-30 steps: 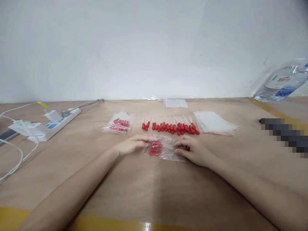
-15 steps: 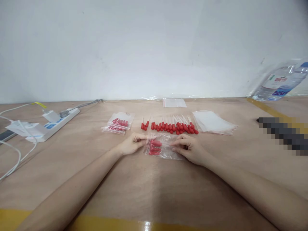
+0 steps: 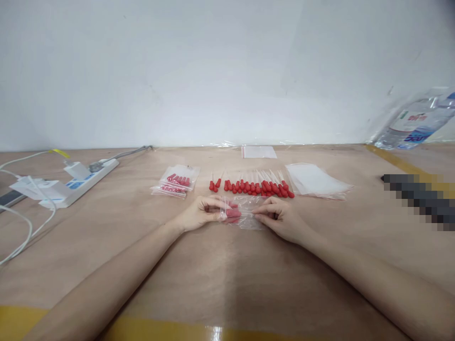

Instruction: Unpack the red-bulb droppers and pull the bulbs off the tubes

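Note:
A small clear plastic bag [image 3: 241, 214] with red-bulbed droppers inside is lifted a little off the wooden table [image 3: 220, 279], held between both hands. My left hand [image 3: 201, 213] pinches its left end, fingers curled. My right hand [image 3: 279, 219] pinches its right end. Just behind the bag lies a row of several loose droppers [image 3: 254, 187] with red bulbs and clear stems. Two filled bags [image 3: 176, 182] are stacked to the left of that row.
A stack of unfilled clear bags [image 3: 314, 182] lies right of the droppers, and another flat bag [image 3: 259, 152] lies near the wall. A white power strip [image 3: 80, 182] with plugs and cables is at the left. A water bottle in plastic [image 3: 415, 121] leans at the far right.
Both hands have tilted the bag up from lying flat on the table, and it now looks narrower, bunched between the fingertips. The left hand has curled from flat to a pinch.

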Motion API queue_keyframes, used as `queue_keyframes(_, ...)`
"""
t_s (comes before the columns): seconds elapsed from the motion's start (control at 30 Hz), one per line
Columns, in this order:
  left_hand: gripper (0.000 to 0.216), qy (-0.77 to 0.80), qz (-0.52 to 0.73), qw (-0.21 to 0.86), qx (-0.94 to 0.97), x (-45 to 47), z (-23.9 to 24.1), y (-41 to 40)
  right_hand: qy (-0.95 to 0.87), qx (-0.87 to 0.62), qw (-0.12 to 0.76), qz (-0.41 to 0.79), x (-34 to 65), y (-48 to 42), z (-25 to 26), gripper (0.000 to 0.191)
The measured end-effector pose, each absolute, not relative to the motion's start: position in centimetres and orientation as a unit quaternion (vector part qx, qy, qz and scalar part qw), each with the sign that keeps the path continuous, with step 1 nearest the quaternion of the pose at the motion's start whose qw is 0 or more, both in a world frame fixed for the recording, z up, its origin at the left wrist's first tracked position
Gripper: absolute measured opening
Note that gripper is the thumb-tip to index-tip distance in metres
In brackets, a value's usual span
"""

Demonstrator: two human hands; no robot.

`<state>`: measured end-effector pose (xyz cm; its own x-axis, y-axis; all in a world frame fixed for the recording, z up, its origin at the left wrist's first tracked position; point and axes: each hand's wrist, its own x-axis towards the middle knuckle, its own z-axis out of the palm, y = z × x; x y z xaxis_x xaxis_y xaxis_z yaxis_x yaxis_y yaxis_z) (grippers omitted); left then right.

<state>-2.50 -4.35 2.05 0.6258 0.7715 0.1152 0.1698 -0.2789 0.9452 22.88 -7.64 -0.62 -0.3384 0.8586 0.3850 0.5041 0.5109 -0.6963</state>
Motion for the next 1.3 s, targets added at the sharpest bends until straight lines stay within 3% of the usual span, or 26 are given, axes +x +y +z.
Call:
queue_keyframes(0.2,0.046,0.354,0.285,0.496,0.74,-2.0,1.7,-4.6,-0.788,-0.448,0.364,0.214,22.8,-7.8,-0.4,0.019)
queue_keyframes(0.43,0.038,0.316,0.202,0.37,0.85,-1.4,2.2,-5.0,-0.786,-0.458,0.35,0.224,22.8,-7.9,-0.1,0.017)
queue_keyframes(0.63,0.034,0.312,0.23,0.314,0.867,-2.2,2.8,-5.0,-0.794,-0.457,0.337,0.216,22.8,-8.0,-0.1,0.017)
queue_keyframes(0.8,0.044,0.29,0.185,0.249,0.905,-2.9,3.4,-4.8,-0.797,-0.461,0.332,0.206,22.8,-8.0,-0.1,0.018)
queue_keyframes(1.07,0.032,0.307,0.191,0.246,0.899,-3.5,3.5,-4.6,-0.798,-0.458,0.331,0.211,22.8,-8.0,0.0,0.015)
queue_keyframes(1.3,0.03,0.375,0.212,0.352,0.831,-8.5,7.6,-2.8,-0.795,-0.452,0.334,0.228,22.9,-8.0,-0.2,0.016)
